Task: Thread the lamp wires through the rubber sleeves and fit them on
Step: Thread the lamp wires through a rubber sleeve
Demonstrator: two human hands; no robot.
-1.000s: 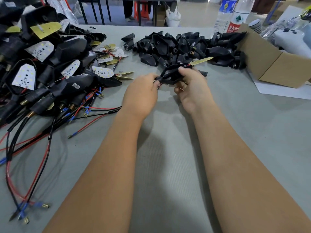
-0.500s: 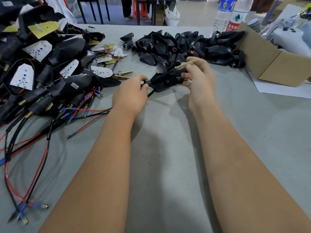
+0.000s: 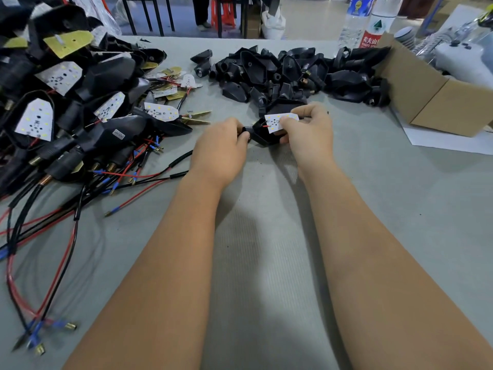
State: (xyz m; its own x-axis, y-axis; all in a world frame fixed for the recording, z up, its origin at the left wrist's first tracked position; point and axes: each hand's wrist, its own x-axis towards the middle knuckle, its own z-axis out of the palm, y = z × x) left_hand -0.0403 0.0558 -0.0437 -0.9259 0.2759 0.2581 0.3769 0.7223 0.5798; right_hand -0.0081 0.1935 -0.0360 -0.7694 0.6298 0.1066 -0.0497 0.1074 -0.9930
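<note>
My right hand holds a black rubber sleeve and pinches a white LED lamp board with a short red wire at the sleeve's wide mouth. My left hand grips the sleeve's narrow neck end; what lies under its fingers is hidden. Both hands meet above the grey table, in front of a heap of loose black sleeves. A pile of lamps fitted with sleeves, with red and black wires, covers the left side.
A cardboard box stands at the right on a white sheet. Two plastic water bottles stand at the back. Loose wire ends with blue crimps trail toward the near left edge.
The lamp board has turned from its yellow back to its white LED face and sits lower at the sleeve's mouth. Both hands have shifted a little nearer together.
</note>
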